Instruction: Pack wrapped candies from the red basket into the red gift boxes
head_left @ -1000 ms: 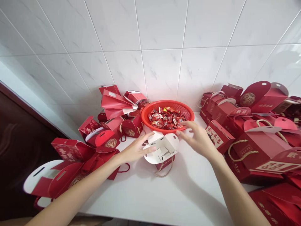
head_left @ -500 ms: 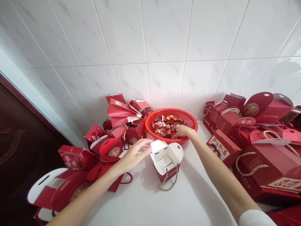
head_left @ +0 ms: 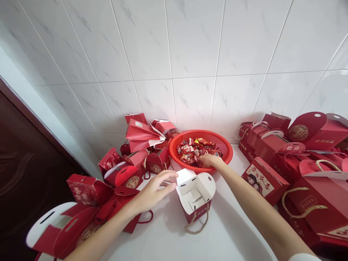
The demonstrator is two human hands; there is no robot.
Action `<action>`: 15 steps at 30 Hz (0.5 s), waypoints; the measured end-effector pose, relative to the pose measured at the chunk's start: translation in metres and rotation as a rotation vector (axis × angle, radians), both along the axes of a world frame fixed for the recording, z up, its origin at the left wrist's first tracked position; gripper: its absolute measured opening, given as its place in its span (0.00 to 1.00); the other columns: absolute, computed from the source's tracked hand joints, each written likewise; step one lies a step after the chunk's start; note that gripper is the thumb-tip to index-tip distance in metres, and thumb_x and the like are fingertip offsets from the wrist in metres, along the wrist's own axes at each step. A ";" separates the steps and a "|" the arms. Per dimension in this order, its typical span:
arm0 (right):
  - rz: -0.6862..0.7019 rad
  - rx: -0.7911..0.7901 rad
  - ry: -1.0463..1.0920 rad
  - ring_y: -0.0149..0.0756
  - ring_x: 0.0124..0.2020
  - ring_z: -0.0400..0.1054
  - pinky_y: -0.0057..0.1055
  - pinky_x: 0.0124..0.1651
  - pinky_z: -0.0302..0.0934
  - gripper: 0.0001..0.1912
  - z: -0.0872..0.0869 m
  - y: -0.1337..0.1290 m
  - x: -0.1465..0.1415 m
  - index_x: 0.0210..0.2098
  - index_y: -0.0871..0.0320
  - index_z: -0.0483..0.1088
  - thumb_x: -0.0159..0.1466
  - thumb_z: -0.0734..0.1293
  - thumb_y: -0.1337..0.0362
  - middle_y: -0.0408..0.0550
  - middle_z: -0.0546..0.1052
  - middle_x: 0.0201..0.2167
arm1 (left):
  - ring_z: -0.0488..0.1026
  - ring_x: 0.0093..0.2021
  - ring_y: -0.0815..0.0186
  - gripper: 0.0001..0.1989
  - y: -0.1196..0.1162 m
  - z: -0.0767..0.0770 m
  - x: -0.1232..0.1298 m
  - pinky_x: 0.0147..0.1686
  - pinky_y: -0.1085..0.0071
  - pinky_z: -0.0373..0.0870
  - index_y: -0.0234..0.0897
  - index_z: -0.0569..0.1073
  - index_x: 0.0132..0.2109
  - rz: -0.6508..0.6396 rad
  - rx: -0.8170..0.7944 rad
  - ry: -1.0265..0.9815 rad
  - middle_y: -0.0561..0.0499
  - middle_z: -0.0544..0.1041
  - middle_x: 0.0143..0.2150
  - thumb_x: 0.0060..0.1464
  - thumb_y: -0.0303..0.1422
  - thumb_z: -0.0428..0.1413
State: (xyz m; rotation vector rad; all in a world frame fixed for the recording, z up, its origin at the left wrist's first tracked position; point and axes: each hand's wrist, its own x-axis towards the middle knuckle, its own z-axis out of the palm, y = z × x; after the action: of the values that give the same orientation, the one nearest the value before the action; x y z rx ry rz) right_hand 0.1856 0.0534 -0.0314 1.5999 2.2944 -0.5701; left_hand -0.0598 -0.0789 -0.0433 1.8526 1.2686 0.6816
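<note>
A small open gift box [head_left: 194,195], red outside and white inside, stands upright on the white table with its flaps raised and a twisted rope handle hanging at the front. Nothing lies inside it except its folded bottom panels. My left hand [head_left: 159,186] is at the box's left side, fingers apart and curved, the tips at the edge of the raised flap. Behind the box sits a red plastic basket [head_left: 227,150] with many wrapped candies [head_left: 187,149]. My right hand [head_left: 210,161] reaches over its near rim into the candies; the fingertips are hidden among them.
Red gift boxes [head_left: 133,175] crowd the left side, with folded flat cartons [head_left: 144,134] near the wall. More red boxes with rope handles [head_left: 307,199] are piled at right. A white tiled wall [head_left: 194,98] closes the back; a dark door [head_left: 29,152] stands at left.
My right hand has moved slightly left and deeper into the candies. The view has shifted a little, so everything sits lower. My left hand stays beside the box flap.
</note>
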 end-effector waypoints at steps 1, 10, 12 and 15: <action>0.005 0.004 0.003 0.56 0.54 0.70 0.40 0.47 0.65 0.23 0.000 0.000 0.001 0.49 0.60 0.74 0.53 0.67 0.72 0.61 0.75 0.53 | 0.73 0.57 0.57 0.19 0.000 0.001 0.001 0.56 0.63 0.71 0.44 0.73 0.55 0.001 -0.008 0.011 0.46 0.71 0.62 0.61 0.45 0.53; -0.013 -0.027 0.068 0.49 0.48 0.73 0.34 0.39 0.64 0.22 -0.003 -0.003 0.007 0.49 0.57 0.73 0.54 0.68 0.69 0.56 0.77 0.50 | 0.70 0.59 0.56 0.19 0.007 -0.004 0.002 0.59 0.62 0.68 0.44 0.75 0.53 -0.018 -0.004 0.024 0.47 0.70 0.62 0.61 0.47 0.52; -0.023 -0.037 0.054 0.51 0.50 0.72 0.36 0.41 0.65 0.24 -0.002 -0.002 0.007 0.51 0.57 0.72 0.53 0.69 0.68 0.57 0.75 0.53 | 0.70 0.60 0.56 0.19 0.007 -0.005 0.000 0.59 0.62 0.67 0.44 0.75 0.53 -0.024 -0.001 0.028 0.47 0.70 0.62 0.62 0.47 0.52; -0.021 -0.055 0.041 0.51 0.51 0.71 0.36 0.42 0.66 0.24 -0.003 0.001 0.007 0.51 0.58 0.73 0.53 0.69 0.68 0.57 0.75 0.53 | 0.70 0.60 0.56 0.20 0.005 -0.005 -0.001 0.59 0.61 0.67 0.44 0.75 0.54 -0.022 -0.007 0.033 0.46 0.69 0.63 0.62 0.48 0.52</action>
State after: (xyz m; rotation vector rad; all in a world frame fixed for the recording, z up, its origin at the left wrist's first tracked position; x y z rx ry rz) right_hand 0.1924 0.0549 -0.0347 1.6032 2.2731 -0.6710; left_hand -0.0609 -0.0735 -0.0485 1.8768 1.2683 0.6363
